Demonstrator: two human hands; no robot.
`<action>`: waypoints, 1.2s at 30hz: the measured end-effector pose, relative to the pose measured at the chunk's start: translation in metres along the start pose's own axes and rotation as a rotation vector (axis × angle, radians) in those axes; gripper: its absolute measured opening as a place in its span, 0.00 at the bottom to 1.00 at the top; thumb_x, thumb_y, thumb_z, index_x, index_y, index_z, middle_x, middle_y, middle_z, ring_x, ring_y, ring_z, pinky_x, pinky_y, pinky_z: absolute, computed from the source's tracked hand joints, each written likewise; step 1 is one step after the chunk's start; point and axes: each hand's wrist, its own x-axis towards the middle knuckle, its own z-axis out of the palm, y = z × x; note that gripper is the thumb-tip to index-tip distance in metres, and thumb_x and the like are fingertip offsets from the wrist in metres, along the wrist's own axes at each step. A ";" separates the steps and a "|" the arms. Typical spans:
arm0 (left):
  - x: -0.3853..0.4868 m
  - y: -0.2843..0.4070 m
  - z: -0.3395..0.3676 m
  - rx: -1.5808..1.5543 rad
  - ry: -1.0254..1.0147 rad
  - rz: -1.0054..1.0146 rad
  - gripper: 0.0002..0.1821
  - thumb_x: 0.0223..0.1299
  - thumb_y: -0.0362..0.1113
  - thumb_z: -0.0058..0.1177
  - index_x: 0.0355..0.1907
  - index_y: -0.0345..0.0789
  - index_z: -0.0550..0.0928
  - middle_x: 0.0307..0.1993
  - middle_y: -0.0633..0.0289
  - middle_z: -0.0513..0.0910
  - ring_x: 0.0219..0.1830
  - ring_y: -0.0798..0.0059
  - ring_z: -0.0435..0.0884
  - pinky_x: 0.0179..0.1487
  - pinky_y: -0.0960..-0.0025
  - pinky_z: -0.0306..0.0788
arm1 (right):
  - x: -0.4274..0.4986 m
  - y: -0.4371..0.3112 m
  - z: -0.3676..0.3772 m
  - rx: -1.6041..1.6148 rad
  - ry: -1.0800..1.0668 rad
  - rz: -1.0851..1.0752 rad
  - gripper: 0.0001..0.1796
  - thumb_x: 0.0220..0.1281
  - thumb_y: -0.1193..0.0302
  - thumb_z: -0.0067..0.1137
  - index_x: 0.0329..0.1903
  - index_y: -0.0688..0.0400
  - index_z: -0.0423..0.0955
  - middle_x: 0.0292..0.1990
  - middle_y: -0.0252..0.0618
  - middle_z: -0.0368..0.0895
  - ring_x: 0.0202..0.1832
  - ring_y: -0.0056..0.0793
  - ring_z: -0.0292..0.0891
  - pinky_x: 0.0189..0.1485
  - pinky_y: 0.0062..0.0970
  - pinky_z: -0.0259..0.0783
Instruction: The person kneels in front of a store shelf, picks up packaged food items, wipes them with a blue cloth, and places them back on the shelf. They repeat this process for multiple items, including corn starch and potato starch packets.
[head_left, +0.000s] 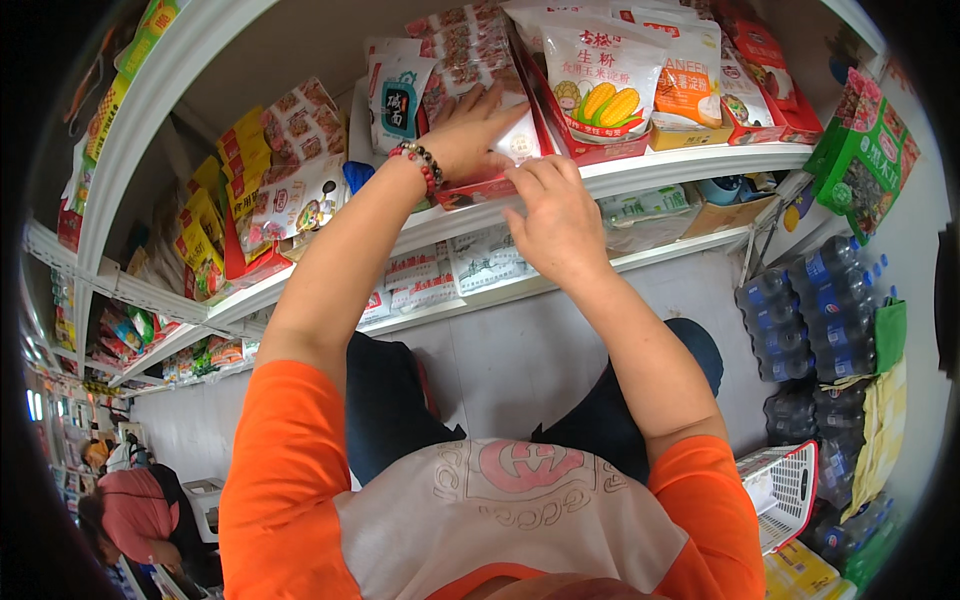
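My left hand (474, 133), with bead bracelets (421, 166) on its wrist, lies with spread fingers over white packets (520, 139) in a red display box (480, 192). The curled fingertips of my right hand (556, 217) touch the front right corner of that box, and its thumb hangs apart below. I see nothing held between its fingers. To the left of my left hand stands a white and teal pouch (399, 101). Right of the box, white corn starch bags (600, 82) stand upright in another red box (611, 150).
Boxed packets (296, 199) and orange-white starch bags (686, 75) line the white shelf (675, 163). Lower down is another shelf (487, 298) with packages. Bottle packs (836, 307) and a white basket (784, 495) are on my right. Another person (139, 510) is at lower left.
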 end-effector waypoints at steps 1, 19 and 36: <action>-0.002 0.002 0.000 0.041 -0.012 -0.009 0.45 0.66 0.51 0.60 0.81 0.54 0.54 0.82 0.44 0.43 0.83 0.47 0.41 0.81 0.41 0.40 | 0.000 0.000 0.000 0.003 -0.010 0.002 0.24 0.47 0.73 0.72 0.50 0.61 0.80 0.47 0.41 0.81 0.55 0.43 0.73 0.55 0.37 0.77; 0.001 0.010 0.009 0.105 0.022 -0.103 0.50 0.66 0.62 0.54 0.82 0.45 0.48 0.82 0.49 0.44 0.83 0.46 0.43 0.79 0.34 0.44 | 0.000 -0.003 0.002 0.003 -0.032 0.031 0.27 0.49 0.73 0.73 0.54 0.59 0.77 0.53 0.38 0.79 0.60 0.44 0.71 0.58 0.40 0.77; -0.130 -0.076 -0.007 0.047 0.532 -0.290 0.41 0.61 0.54 0.64 0.71 0.34 0.70 0.73 0.40 0.65 0.75 0.41 0.62 0.77 0.48 0.56 | -0.003 0.001 0.004 -0.046 -0.044 0.013 0.26 0.48 0.72 0.73 0.53 0.60 0.78 0.51 0.40 0.79 0.61 0.45 0.70 0.57 0.39 0.76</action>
